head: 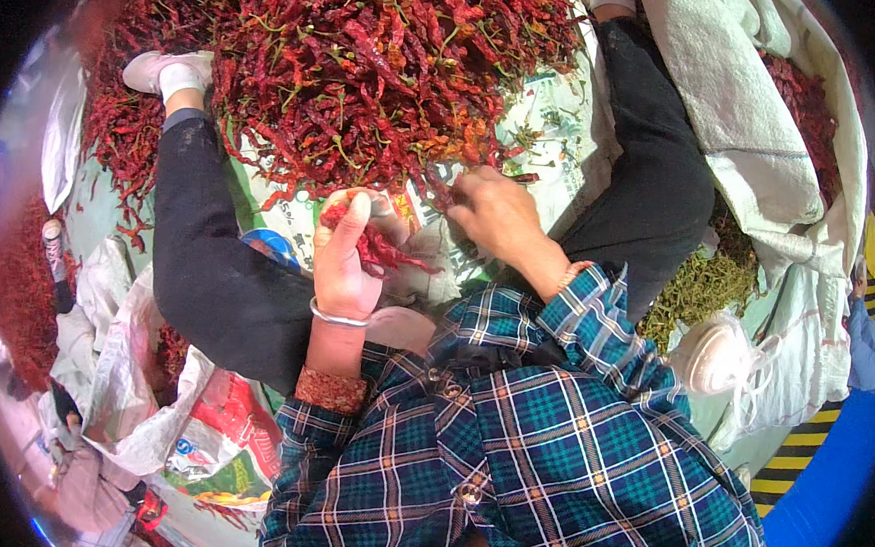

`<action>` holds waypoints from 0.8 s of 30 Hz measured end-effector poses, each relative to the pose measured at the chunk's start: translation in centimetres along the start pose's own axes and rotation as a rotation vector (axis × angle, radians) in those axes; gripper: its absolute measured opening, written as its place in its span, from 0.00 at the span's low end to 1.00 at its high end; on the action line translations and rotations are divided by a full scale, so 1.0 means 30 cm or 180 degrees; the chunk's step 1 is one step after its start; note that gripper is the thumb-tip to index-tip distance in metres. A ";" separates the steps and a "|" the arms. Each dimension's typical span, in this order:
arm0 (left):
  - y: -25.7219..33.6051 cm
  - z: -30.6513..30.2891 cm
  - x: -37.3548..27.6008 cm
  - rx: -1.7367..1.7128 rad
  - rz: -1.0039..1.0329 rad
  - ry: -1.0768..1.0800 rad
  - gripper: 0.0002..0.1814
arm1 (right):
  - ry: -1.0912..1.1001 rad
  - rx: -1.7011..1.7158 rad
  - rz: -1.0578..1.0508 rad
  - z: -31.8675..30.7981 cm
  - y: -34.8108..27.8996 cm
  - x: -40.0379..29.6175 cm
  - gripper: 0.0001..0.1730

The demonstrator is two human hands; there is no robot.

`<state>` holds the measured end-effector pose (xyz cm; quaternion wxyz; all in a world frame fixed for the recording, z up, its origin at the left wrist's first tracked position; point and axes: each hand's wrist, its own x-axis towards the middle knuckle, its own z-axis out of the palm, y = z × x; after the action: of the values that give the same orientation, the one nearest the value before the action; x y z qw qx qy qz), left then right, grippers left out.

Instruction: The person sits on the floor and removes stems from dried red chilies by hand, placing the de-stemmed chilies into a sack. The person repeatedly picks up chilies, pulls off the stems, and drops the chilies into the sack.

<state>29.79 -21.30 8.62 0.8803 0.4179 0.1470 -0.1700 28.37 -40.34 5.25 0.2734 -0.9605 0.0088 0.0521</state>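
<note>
A heap of dried red chili peppers (360, 66), many with green stems, lies between my outstretched legs. My left hand (348, 257) is closed around several dried chilies (382, 251), whose tips stick out toward the right. A metal bangle circles that wrist. At the heap's near edge, my right hand (498, 209) has its fingers curled beside a few chilies. Its fingertips are partly hidden, so whether they grip a pepper cannot be told. Under the heap is a printed white sheet (544, 122), with loose stems scattered on it.
To the right stand a white woven sack (733, 103) holding red chilies (804, 108), a pile of greenish stems (699, 289) and a lidded cup (710, 354). An open printed sack (194, 439) lies lower left. Other people are partly visible at both edges.
</note>
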 end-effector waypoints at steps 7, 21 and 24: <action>-0.026 -0.032 -0.023 0.0736 -0.0320 -0.0159 0.06 | -0.0522 0.2121 0.0617 -0.029 0.039 0.019 0.08; -0.126 0.098 -0.042 0.4436 0.1440 -0.1580 0.12 | 0.0005 0.0918 -0.0192 -0.127 -0.040 -0.165 0.02; -0.140 0.108 -0.021 0.4581 0.1306 -0.1470 0.08 | -0.0164 0.1567 0.0514 -0.093 -0.015 -0.139 0.02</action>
<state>27.84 -26.23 7.98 0.4150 0.8586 -0.2663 -0.1400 24.52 -41.48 8.28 0.4940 -0.8595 0.0909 0.0944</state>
